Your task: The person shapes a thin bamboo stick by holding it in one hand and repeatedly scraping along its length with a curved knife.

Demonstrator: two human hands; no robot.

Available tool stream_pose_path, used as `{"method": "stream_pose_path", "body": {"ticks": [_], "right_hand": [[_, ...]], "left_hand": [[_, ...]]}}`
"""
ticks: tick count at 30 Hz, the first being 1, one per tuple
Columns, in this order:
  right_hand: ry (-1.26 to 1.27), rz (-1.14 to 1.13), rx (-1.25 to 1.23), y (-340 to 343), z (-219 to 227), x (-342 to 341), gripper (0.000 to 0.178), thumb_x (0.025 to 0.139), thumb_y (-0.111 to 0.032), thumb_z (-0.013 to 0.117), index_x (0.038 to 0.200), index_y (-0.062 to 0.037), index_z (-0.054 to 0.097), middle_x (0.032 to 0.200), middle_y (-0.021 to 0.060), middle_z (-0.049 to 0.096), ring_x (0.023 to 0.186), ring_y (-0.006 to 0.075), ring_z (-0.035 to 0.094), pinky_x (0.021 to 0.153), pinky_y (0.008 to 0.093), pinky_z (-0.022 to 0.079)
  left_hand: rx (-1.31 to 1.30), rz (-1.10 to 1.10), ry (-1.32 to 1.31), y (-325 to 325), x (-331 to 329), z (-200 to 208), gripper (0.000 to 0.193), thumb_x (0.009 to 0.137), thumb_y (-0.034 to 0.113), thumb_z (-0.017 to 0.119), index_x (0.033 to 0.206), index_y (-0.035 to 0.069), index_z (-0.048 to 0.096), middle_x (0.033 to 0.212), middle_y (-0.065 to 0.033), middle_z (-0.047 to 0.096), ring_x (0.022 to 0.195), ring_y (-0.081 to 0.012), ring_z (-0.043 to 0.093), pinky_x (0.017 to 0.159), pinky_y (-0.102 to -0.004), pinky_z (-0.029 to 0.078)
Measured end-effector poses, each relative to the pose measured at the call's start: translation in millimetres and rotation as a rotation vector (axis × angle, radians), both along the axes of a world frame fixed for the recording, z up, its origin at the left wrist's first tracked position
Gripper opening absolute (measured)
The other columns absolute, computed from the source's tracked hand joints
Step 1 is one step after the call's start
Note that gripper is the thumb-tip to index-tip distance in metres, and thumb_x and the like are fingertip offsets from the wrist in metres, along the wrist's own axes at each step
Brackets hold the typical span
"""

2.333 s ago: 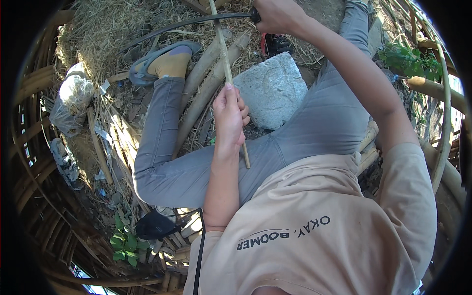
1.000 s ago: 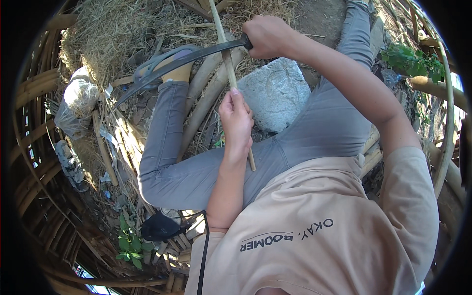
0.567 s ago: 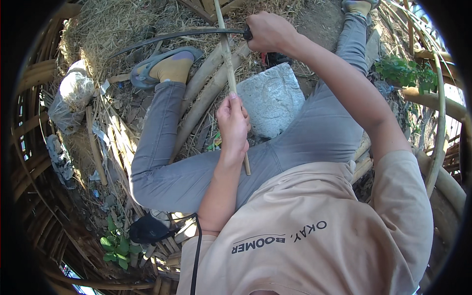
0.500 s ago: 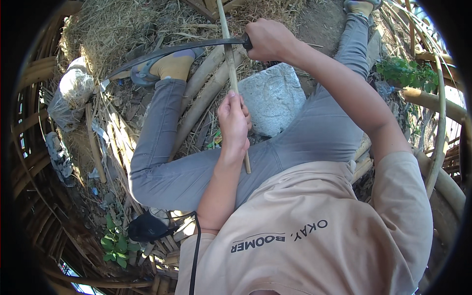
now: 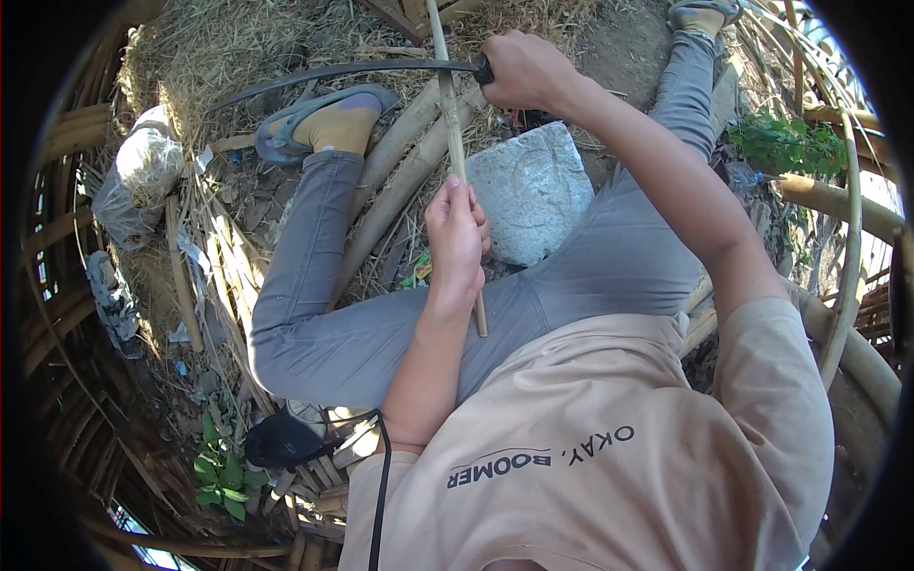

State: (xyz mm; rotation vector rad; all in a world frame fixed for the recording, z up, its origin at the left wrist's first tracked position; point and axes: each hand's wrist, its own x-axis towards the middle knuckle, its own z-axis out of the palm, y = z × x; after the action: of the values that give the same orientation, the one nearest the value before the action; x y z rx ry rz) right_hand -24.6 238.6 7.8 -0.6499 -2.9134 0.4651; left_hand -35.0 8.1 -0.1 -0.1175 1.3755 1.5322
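My left hand [image 5: 455, 238] is closed around the lower part of a slim, pale bamboo stick [image 5: 453, 128]. The stick slants upward from over my thigh and runs out of the top of the picture. Gripped in my right hand [image 5: 528, 74] is the dark handle of a long curved machete [image 5: 352, 68], its blade pointing left. The blade crosses the stick well beyond my left hand and appears to touch it. Between my legs, just right of the stick, lies a rough grey stone block [image 5: 533, 195].
Thick bamboo poles [image 5: 400, 186] lie beside my bent left leg. Dry straw [image 5: 219, 57] covers the ground at the far left, near a clear plastic bag [image 5: 143, 181]. A black pouch [image 5: 286, 438] with a strap sits by my left elbow. Bamboo railing [image 5: 847, 205] curves along the right.
The machete has shifted farther up the stick, away from my left hand, and its tip has swung away from me. My left hand and the stick have barely moved.
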Motion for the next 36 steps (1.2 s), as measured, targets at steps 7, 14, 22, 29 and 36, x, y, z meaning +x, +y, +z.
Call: {"method": "stream_pose_path", "body": {"ticks": [7,14,22,29,36], "right_hand": [[-0.080,-0.046,0.113,17,4,-12,0.027,0.068,-0.023,0.069,0.082,-0.0009,0.071,0.081,0.0208,0.070,0.080,0.0385,0.070,0.074,0.0457,0.058],[-0.034,-0.091,-0.007,24,-8,-3,0.025,0.067,-0.019,0.066,0.076,0.0043,0.068,0.075,0.0268,0.067,0.075,0.0411,0.069,0.075,0.0476,0.057],[-0.040,0.000,-0.015,3,-8,6,0.028,0.064,-0.022,0.070,0.079,0.0013,0.070,0.077,0.0233,0.069,0.079,0.0396,0.070,0.075,0.0467,0.058],[-0.078,-0.131,0.020,35,-10,6,0.030,0.066,-0.022,0.068,0.082,0.0029,0.070,0.077,0.0245,0.069,0.078,0.0404,0.070,0.073,0.0465,0.059],[-0.172,-0.005,-0.087,-3,13,11,0.025,0.064,-0.021,0.070,0.074,0.0020,0.069,0.076,0.0231,0.069,0.076,0.0408,0.070,0.074,0.0454,0.058]], "left_hand": [[-0.001,-0.001,0.025,-2,2,3,0.032,0.108,0.035,0.038,0.085,0.015,0.046,0.059,0.0095,0.031,0.043,-0.0006,0.022,0.038,-0.0212,0.015],[0.031,0.006,-0.084,-6,-3,2,0.030,0.107,0.036,0.040,0.085,0.016,0.046,0.059,0.0095,0.030,0.044,-0.0011,0.022,0.039,-0.0213,0.014],[0.042,-0.011,-0.095,-5,-2,3,0.030,0.107,0.037,0.041,0.087,0.016,0.047,0.060,0.0095,0.030,0.045,-0.0012,0.022,0.039,-0.0210,0.014],[0.031,-0.011,-0.119,-4,-2,2,0.030,0.108,0.037,0.040,0.087,0.016,0.047,0.060,0.0094,0.029,0.046,-0.0015,0.022,0.040,-0.0212,0.015],[0.029,-0.017,-0.112,-5,-1,5,0.032,0.108,0.038,0.039,0.086,0.017,0.046,0.060,0.0091,0.029,0.045,-0.0019,0.021,0.040,-0.0215,0.015]]}}
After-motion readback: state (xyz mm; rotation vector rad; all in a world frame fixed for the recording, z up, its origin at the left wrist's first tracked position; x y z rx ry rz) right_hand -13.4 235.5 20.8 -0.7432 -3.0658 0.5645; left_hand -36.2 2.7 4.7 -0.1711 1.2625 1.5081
